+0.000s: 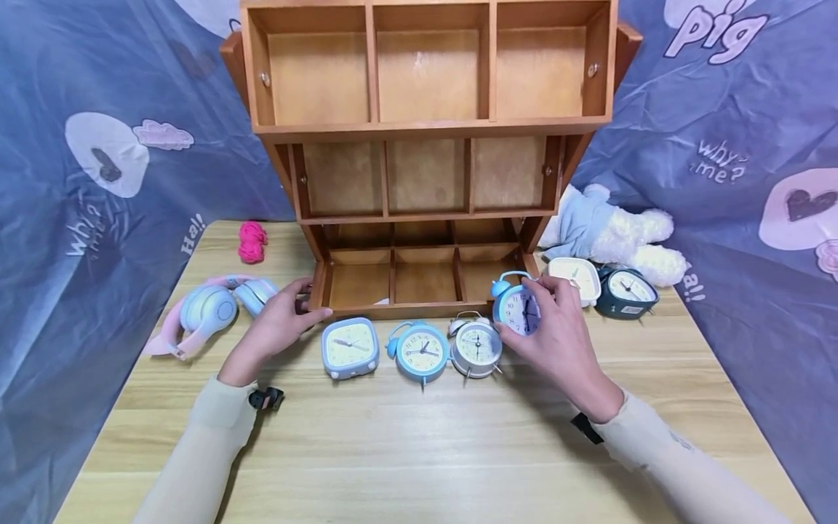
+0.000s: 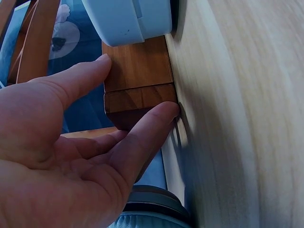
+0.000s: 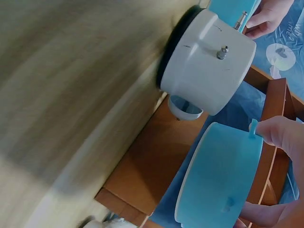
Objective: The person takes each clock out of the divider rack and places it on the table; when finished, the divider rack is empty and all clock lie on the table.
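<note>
My right hand (image 1: 564, 342) pinches a light-blue twin-bell alarm clock (image 1: 515, 309) in front of the right end of a wooden tiered shelf (image 1: 432, 131). In the right wrist view, the clock's blue body (image 3: 218, 171) shows from the side, off the table. My left hand (image 1: 278, 331) holds the shelf's lower left corner; in the left wrist view, thumb and fingers lie around the wooden end (image 2: 140, 92). Before the shelf stand a square blue clock (image 1: 350, 348), another light-blue bell clock (image 1: 422, 351) and a white bell clock (image 1: 476, 348).
Right of my right hand are a white square clock (image 1: 576, 279) and a dark green clock (image 1: 626, 292), with a white plush toy (image 1: 612, 229) behind. Headphones (image 1: 208, 309) lie left of my left hand. Pink yarn (image 1: 252, 242) lies farther back. Blue patterned cloth (image 1: 131, 240) surrounds the table (image 1: 419, 458).
</note>
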{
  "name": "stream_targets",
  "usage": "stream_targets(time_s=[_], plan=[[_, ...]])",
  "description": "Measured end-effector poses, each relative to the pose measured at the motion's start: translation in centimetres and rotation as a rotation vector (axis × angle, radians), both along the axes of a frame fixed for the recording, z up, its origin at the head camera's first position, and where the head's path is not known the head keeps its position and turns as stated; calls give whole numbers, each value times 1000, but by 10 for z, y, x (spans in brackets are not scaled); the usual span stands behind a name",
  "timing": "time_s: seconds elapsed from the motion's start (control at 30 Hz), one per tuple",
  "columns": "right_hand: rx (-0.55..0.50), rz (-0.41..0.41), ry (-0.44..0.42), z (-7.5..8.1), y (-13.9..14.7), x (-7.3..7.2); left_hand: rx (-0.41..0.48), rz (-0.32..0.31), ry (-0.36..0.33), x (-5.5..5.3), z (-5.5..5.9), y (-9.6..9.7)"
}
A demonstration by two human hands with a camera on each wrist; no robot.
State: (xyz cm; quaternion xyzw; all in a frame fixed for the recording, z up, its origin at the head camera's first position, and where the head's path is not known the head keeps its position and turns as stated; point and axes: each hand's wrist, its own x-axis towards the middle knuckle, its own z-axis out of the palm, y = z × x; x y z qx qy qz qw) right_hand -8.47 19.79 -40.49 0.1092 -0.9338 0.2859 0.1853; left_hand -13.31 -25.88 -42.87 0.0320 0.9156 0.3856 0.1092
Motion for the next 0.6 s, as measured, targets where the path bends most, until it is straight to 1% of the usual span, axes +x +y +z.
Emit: stream_targets(time_s=[0.33,0.47,0.6], plan=[[26,-24,-75,0,11,16,15,1,0,1,-1,-2],[51,-22,-87,-2,16,22,21,-4,-5,1,0,-2],[64,1,-83,-6,18,26,14,-2,-9,0,1,-1]])
